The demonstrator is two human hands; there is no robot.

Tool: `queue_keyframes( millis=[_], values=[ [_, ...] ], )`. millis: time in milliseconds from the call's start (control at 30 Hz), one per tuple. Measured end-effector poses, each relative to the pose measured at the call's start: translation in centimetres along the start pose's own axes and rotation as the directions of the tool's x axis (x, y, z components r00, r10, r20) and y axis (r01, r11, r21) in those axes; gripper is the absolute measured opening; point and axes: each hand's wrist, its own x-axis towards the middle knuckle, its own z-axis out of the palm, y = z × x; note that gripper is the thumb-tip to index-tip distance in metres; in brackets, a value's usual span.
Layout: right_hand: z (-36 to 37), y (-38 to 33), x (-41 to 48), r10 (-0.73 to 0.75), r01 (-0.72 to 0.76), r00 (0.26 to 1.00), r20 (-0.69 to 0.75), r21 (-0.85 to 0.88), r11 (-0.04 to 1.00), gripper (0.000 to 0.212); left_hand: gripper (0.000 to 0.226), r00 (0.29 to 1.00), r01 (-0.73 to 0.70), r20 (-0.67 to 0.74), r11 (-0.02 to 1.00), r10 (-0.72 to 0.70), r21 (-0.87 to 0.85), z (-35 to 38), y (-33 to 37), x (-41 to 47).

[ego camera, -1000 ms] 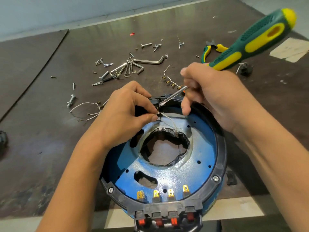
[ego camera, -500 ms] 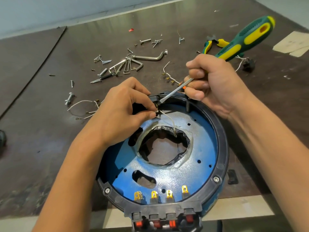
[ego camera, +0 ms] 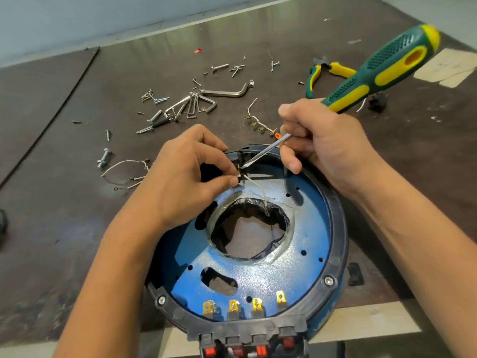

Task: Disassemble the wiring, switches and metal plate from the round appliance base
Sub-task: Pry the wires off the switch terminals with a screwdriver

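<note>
The round base [ego camera: 338, 228] sits at the near edge of the counter [ego camera: 64, 241], and its switch block [ego camera: 247, 334] juts past that edge. At the far rim the left hand [ego camera: 185, 177] pinches the end of a white wire [ego camera: 259, 192]. The right hand [ego camera: 325, 148] grips a screwdriver [ego camera: 382, 71] by its shaft, tip just beside that pinch. Screws and hex keys [ego camera: 196, 102] lie scattered beyond the rim. The widest stretch of counter lies to the left.

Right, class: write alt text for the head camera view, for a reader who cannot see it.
A person's left hand pinches a white wire at the far rim of a blue appliance base, while the right hand points a green-and-yellow screwdriver at its terminal. Loose screws and hex keys lie on the table behind.
</note>
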Motion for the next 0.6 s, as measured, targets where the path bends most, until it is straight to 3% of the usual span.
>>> queue_keyframes(
  millis=[233,400,500,600],
  values=[
    [0.0,-0.2,-0.7,-0.024,0.021,0.999,-0.034,-0.085,0.996,0.05,0.006,1.0,0.017,-0.008,1.0,-0.017,-0.009,0.0,0.5,-0.2],
    [-0.3,-0.4,-1.8,-0.062,0.052,0.997,-0.05,-0.183,0.982,0.051,0.014,0.997,0.027,0.064,0.996,-0.033,0.09,-0.4,1.8,-0.7],
    [-0.6,-0.3,-2.5,-0.063,0.049,0.997,-0.05,-0.245,0.968,0.052,0.025,0.985,0.108,0.11,0.971,-0.133,0.211,-0.1,3.2,-0.5],
    [-0.3,-0.3,-3.4,-0.086,0.076,0.996,-0.017,-0.321,0.944,0.055,0.035,0.967,0.23,0.044,0.933,-0.251,0.278,1.2,4.3,-0.3]
  ],
)
